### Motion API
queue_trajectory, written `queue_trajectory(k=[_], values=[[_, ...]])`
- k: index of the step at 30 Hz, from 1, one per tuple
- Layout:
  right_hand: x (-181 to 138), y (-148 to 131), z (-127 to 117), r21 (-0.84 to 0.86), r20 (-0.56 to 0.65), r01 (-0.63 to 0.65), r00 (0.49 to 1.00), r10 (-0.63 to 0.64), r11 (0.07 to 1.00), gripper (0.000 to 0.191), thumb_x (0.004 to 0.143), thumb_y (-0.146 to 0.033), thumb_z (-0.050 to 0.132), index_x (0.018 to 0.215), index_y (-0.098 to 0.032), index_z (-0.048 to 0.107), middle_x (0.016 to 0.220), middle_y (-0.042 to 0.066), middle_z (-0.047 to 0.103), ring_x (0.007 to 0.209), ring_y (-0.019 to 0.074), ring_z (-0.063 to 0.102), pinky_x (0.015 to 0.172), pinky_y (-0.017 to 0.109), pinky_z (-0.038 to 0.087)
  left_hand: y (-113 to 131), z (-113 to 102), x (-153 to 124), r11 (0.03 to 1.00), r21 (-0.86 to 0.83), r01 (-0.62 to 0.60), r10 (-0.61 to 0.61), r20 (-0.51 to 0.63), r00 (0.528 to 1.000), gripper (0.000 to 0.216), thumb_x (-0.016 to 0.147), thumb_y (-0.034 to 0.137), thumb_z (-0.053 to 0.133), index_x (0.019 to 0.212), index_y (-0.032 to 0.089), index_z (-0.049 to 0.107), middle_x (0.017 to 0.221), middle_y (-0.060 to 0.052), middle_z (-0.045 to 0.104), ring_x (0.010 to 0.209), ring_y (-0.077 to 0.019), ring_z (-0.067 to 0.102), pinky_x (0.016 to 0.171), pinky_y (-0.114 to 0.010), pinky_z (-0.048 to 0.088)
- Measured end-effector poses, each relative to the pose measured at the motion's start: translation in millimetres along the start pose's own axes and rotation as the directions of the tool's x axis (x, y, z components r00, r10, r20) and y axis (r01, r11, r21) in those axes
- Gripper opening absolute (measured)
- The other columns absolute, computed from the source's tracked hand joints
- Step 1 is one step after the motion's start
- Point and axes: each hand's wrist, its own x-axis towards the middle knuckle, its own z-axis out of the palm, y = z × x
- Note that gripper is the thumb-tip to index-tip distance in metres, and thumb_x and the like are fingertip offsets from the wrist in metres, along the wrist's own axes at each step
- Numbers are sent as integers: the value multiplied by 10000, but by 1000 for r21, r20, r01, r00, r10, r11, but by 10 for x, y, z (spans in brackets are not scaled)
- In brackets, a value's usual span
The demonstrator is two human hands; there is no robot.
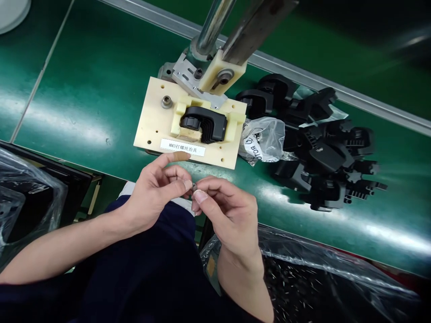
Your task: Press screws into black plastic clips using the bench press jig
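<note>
My left hand (pixel 158 190) and my right hand (pixel 224 211) meet just in front of the table's near edge, fingertips pinched together on a tiny metal part (pixel 194 185), too small to name. Beyond them a cream jig plate (pixel 151 121) lies on the green belt, with a white label along its front. A black plastic part (pixel 204 124) sits seated in the jig's cradle. A press column (pixel 215 22) with a cream block rises over the jig's back edge.
A heap of black plastic parts (pixel 323 148) lies right of the jig, beside a crumpled clear bag (pixel 264 140). A plastic-lined bin of small screws (pixel 319 282) is at lower right. A bagged dark box (pixel 30 188) stands at left. A metal rail (pixel 336 92) borders the belt.
</note>
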Motion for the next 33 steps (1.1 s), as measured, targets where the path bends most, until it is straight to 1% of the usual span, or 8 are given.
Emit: queue_trajectory(k=[4,7,9,13,15,18,25,33], values=[[25,44,32,-87,-4,85,996,-86,993,97,854,-155,599,771,-205,592,655,-23,569,521,83,508,469,227,449,-15,-10,-18,978,131,-165,161,40,986,343,768,74,669,1081,175,571,681,43,594,610,-72,550,592,-185,484],[43,112,46,-289,-32,275,955,-296,917,120,833,-116,593,795,-229,587,691,-14,607,559,110,551,488,257,475,-15,-38,-36,938,234,-255,246,65,967,345,794,91,663,1112,180,564,710,31,601,637,-79,554,615,-190,493],[49,150,36,-539,-9,420,864,-503,730,168,806,-84,610,839,-248,603,734,-1,650,591,134,587,497,277,490,-14,-64,-46,921,264,-285,274,77,959,336,811,117,663,1124,186,564,756,15,631,672,-92,585,653,-206,518],[65,172,-33,-820,300,554,631,-715,145,190,770,-57,658,793,-243,630,759,19,683,592,149,605,494,280,503,-19,-114,-62,925,242,-295,279,97,955,310,842,123,639,1137,186,567,857,-19,687,776,-116,654,748,-227,555],[78,160,-68,-811,417,585,568,-710,-8,163,782,-68,669,747,-223,633,753,29,681,595,142,602,482,263,489,-24,-127,-73,930,220,-293,278,100,955,306,851,110,628,1143,179,569,887,-29,698,800,-115,664,770,-223,561],[96,139,-91,-788,477,609,514,-713,-88,126,815,-79,657,770,-193,628,736,33,671,593,130,584,482,255,469,-32,-135,-90,929,211,-303,289,95,953,302,852,93,623,1138,177,575,901,-29,701,806,-107,665,776,-206,563],[105,186,-16,-780,396,626,523,-755,25,91,816,-61,660,863,-105,596,716,63,652,592,134,574,494,270,475,-53,-145,-85,871,312,-379,358,124,926,367,827,66,635,1164,194,567,849,2,655,765,-84,627,749,-173,545],[96,263,256,-510,-125,463,794,-595,725,144,818,-33,617,835,-173,591,740,-7,614,636,83,574,544,211,496,-79,-206,-10,671,443,-595,558,226,798,426,806,21,598,1205,163,552,779,13,582,738,-93,588,691,-202,527]])
